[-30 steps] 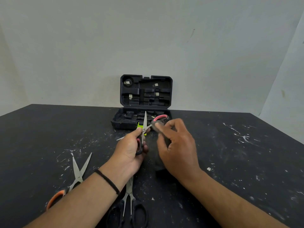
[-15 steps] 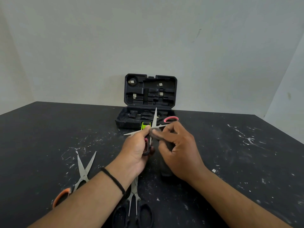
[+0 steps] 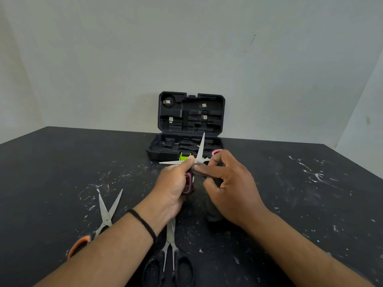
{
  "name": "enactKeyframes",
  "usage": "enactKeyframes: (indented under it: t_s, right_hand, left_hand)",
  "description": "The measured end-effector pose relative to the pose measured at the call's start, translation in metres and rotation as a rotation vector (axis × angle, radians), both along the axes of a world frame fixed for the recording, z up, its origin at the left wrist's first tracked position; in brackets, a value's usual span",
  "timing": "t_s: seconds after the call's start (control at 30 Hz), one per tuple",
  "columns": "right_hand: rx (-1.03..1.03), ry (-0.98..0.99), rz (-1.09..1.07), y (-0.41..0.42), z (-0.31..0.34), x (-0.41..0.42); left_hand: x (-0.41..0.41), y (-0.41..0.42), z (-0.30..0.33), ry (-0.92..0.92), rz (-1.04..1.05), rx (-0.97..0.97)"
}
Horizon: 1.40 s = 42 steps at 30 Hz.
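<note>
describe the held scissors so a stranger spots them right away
Over the black table, before the open tool case, the left hand and right hand hold one pair of scissors. Unlike the orange-handled pair and black-handled pair lying flat, its handles are pink.

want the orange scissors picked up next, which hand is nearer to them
Left. The left hand grips the pink-handled scissors up and right of the orange scissors; the right hand pinches the same pair farther right, beyond the left.
</note>
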State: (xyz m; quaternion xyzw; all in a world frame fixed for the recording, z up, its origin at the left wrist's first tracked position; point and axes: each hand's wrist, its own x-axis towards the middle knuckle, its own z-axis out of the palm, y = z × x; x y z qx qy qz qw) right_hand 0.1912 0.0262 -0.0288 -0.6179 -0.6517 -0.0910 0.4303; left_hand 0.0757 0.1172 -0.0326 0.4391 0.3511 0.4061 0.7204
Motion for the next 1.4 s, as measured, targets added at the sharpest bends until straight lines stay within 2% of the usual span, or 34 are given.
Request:
enactKeyframes:
  t_s: [0.23,0.4,0.47,0.57,0.67,0.73,0.83,0.9,1.0,1.07,1.17,1.27,1.33,1.4]
  right_hand:
    - [-0.091,-0.192,0.160,-0.008,0.005,-0.006]
    - [0.133,0.059,0.038,-0.002,0.005,-0.002]
    - [0.026,0.049,0.066,-0.003,0.004,0.000]
    - [-0.193,-0.002,0.238,-0.005,0.006,-0.003]
    - [-0.308,-0.014,0.315,-0.010,0.012,-0.004]
    - [-0.200,-0.024,0.226,-0.011,0.016,0.000]
    - [0.128,0.033,-0.155,-0.009,0.025,0.014]
    - [0.111,0.083,-0.301,-0.007,0.027,0.023]
    - [-0.094,0.033,-0.231,-0.001,0.019,0.029]
    - [-0.178,0.146,-0.071,0.000,0.017,0.029]
    - [-0.298,0.436,0.178,-0.003,0.025,0.032]
    - [-0.354,0.672,0.227,-0.005,0.026,0.033]
    - [-0.294,0.802,0.194,-0.002,0.022,0.033]
    - [-0.214,0.919,0.143,0.000,0.020,0.036]
  left_hand:
    - [-0.004,0.008,0.005,0.019,0.072,0.039]
    - [-0.002,0.005,0.004,-0.015,0.105,0.049]
    - [-0.001,0.005,0.001,-0.004,0.094,0.054]
    - [-0.002,0.007,0.002,0.025,0.119,0.057]
    - [-0.005,0.010,0.006,0.055,0.181,0.112]
    - [-0.005,0.010,0.007,0.057,0.152,0.182]
    - [-0.006,0.002,0.010,0.122,0.091,0.368]
    - [-0.004,-0.006,0.013,0.167,0.013,0.461]
    - [-0.001,-0.017,0.012,0.274,-0.012,0.605]
    - [-0.003,-0.019,0.011,0.314,0.006,0.700]
    - [-0.006,-0.018,0.014,0.250,0.040,0.725]
    - [-0.006,-0.018,0.018,0.240,0.095,0.730]
    - [-0.011,-0.016,0.020,0.380,0.222,0.807]
    - [-0.024,-0.010,0.025,0.660,0.406,0.937]
